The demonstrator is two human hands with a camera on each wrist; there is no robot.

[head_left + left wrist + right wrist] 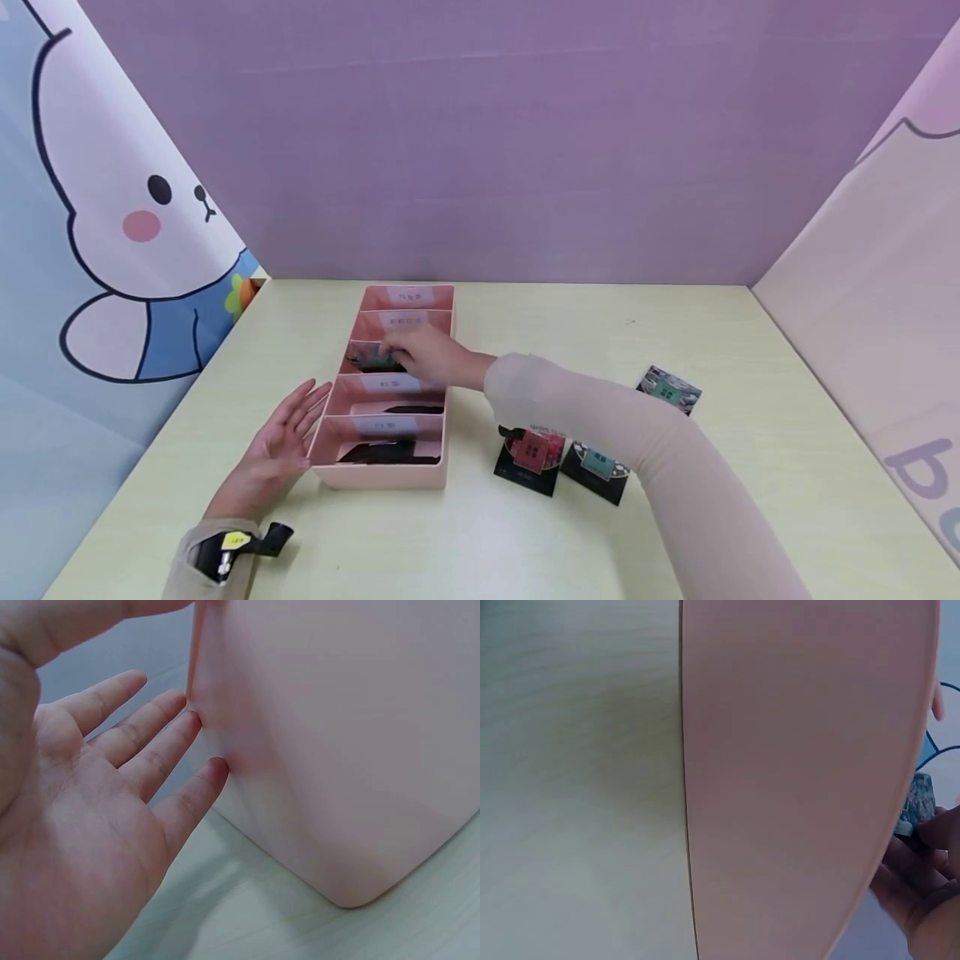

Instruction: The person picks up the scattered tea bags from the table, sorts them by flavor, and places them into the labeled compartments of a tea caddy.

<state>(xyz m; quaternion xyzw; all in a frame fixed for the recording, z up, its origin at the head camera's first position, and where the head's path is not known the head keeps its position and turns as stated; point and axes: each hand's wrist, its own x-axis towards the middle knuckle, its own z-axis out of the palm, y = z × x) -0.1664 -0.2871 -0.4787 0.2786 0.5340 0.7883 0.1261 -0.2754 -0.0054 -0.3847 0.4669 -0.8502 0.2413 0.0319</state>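
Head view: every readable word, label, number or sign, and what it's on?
Box: white labels carry characters, too small to read surely.
Table packets: print too small.
Yellow tag, left cuff: marks too blurred.
Right wall: tilted letter, perhaps "b"; another below, cut off.

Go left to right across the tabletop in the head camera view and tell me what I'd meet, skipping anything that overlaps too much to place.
Left hand, pink divided box, packet with a red label, packet with a teal label, packet with a green label.
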